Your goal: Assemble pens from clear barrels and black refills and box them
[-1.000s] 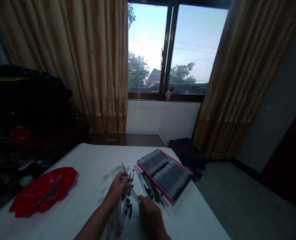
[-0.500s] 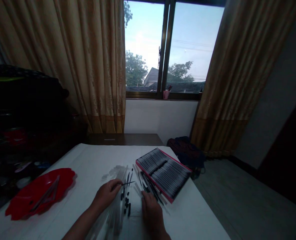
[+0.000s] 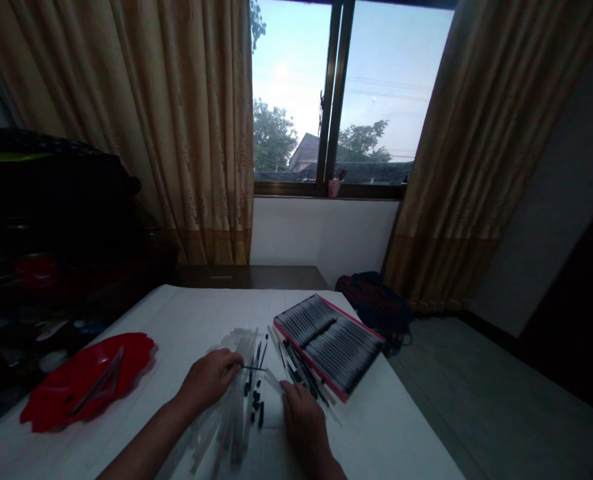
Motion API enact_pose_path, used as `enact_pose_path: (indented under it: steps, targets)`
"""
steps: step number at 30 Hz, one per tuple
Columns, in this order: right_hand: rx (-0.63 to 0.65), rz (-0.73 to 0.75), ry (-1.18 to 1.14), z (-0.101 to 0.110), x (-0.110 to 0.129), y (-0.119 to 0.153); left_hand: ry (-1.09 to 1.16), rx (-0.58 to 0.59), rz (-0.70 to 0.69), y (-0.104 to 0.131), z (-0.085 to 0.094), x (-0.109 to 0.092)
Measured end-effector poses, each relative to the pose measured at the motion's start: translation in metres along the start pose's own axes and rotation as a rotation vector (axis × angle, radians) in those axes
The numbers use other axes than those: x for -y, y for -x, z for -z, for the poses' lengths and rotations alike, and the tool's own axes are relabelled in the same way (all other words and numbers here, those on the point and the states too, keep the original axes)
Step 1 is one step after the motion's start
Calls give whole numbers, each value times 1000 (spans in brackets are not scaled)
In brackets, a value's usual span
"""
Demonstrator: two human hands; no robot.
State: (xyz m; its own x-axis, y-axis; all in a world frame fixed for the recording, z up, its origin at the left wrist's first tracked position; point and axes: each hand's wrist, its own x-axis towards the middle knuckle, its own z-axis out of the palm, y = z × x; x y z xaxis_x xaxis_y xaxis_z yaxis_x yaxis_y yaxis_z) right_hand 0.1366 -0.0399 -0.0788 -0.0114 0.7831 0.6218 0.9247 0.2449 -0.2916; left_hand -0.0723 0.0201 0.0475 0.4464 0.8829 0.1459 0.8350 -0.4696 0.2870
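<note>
My left hand (image 3: 211, 377) is closed on the end of a thin dark pen refill (image 3: 252, 368), which points to the right. Between the fingers of my right hand (image 3: 303, 417) is a clear pen barrel (image 3: 274, 380), slanting up to the left. The refill's tip is at the barrel's upper end; whether it is inside, I cannot tell. Under my left hand lies a pile of clear barrels (image 3: 236, 433). Small black caps (image 3: 256, 400) are scattered between the hands. Dark refills or pens (image 3: 296, 367) lie beyond my right hand.
A pink-edged box (image 3: 331, 343) filled with rows of pens sits at the right of the white-covered table (image 3: 191, 307). To the left is a red scalloped plate (image 3: 51, 390) with a clear triangular ruler (image 3: 103, 393). A dark bundle (image 3: 376, 300) lies past the table's right side.
My left hand has moved slightly left and up, and the refill lies flatter. The barrel in my right hand now meets the refill's tip. The view has shifted slightly.
</note>
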Motion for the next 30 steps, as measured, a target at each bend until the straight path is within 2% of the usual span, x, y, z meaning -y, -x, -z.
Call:
enact_pose_path:
  steps: [6,9,11,16,19,22,25,30]
  targets:
    - [62,14,72,5,4,-3,-86,48,-246,-9,20,-6]
    - [67,30,67,4,5,-2,-35,89,-291,-13,27,-14]
    - [67,43,51,4,6,-2,19,118,-295,-12,24,-19]
    - [10,96,-22,4,5,-1,402,113,-231,-9,-5,-29]
    - [-22,96,-58,3,1,-1,602,18,-91,-16,-27,-25]
    - [-56,48,-80,1,-2,0,551,-77,58,-24,-42,-16]
    - [-55,33,-72,-2,-3,2,426,-20,47,-25,-54,-11]
    - [-36,28,-55,-6,-4,3,295,56,62,-22,-69,-19]
